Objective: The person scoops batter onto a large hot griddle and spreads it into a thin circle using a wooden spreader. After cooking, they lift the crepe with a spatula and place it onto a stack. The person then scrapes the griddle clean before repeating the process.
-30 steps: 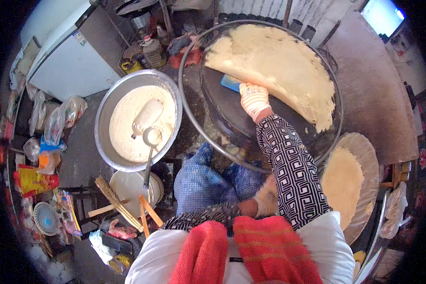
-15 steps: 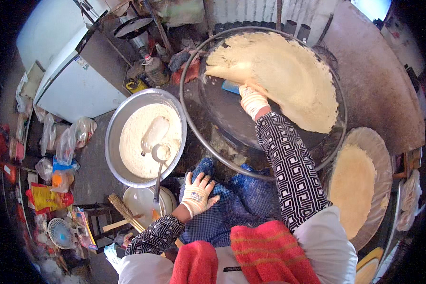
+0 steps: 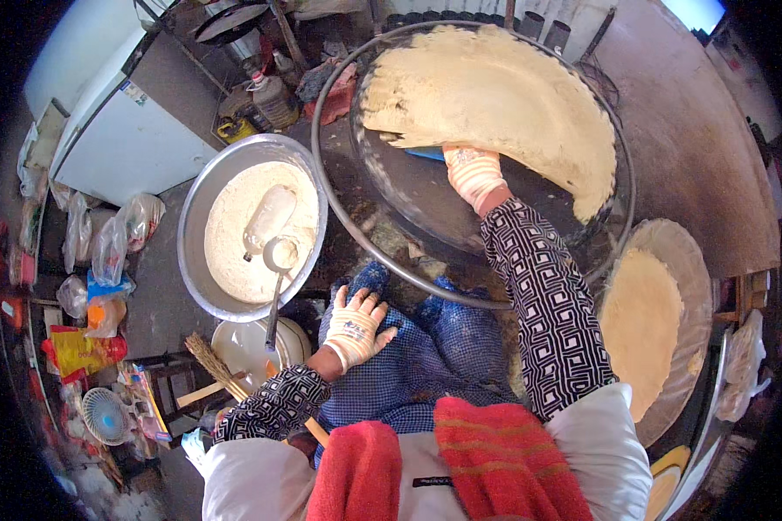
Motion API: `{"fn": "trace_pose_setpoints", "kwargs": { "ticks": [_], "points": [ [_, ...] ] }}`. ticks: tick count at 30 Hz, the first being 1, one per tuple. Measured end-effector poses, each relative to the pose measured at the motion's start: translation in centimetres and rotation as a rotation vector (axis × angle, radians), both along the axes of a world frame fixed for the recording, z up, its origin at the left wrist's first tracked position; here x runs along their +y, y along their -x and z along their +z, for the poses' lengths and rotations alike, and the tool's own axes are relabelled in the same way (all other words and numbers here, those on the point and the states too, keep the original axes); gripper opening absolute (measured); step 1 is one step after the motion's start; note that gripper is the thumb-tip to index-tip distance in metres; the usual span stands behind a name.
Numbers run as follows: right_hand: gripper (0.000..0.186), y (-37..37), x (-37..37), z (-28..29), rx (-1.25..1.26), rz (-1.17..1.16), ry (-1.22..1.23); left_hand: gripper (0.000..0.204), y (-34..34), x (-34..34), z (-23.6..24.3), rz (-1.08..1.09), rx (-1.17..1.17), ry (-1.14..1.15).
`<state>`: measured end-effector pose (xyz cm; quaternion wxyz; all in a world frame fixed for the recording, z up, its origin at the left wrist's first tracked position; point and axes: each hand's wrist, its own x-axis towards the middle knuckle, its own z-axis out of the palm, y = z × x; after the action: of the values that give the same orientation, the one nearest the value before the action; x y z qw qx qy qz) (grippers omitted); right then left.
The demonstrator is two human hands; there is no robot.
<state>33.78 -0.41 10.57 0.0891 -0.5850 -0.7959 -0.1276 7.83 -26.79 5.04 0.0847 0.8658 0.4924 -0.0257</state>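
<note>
My right hand, in a striped work glove, reaches over the big round dark griddle. Its fingers close on a blue flat scraper, mostly hidden under the hand, at the near edge of the pale batter layer. Batter spreads over the far part of the griddle; the dark surface shows nearer me. My left hand, gloved too, rests with fingers spread on my blue checked knee. To its upper left, a metal basin holds pale batter, with a ladle and a clear bottle-like scoop in it.
A metal ring runs round the griddle. At right, flat round cakes lie on a plastic-covered round tray. Left of me are a white bucket, a straw brush, a small fan and plastic bags.
The view has shifted, moving the surroundings up and left. My right hand has slid rightward over the griddle with the scraper, and the batter's near edge has changed shape. My left hand stays on the knee.
</note>
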Motion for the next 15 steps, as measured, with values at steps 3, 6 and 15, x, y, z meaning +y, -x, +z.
{"fn": "trace_pose_setpoints", "kwargs": {
  "ticks": [3, 6, 15],
  "points": [
    [0.029, 0.3, 0.2, 0.4, -0.013, -0.031, 0.136, 0.060, -0.9, 0.0, 0.2, -0.015, -0.015, 0.002],
    [0.029, 0.3, 1.3, 0.8, -0.011, -0.049, 0.156, 0.060, -1.5, 0.0, 0.2, -0.037, -0.001, 0.010],
    [0.023, -0.1, 5.5, 3.8, -0.011, -0.143, 0.157, 0.057, -2.0, -0.8, 1.3, -0.059, -0.040, -0.006]
  ]
}}
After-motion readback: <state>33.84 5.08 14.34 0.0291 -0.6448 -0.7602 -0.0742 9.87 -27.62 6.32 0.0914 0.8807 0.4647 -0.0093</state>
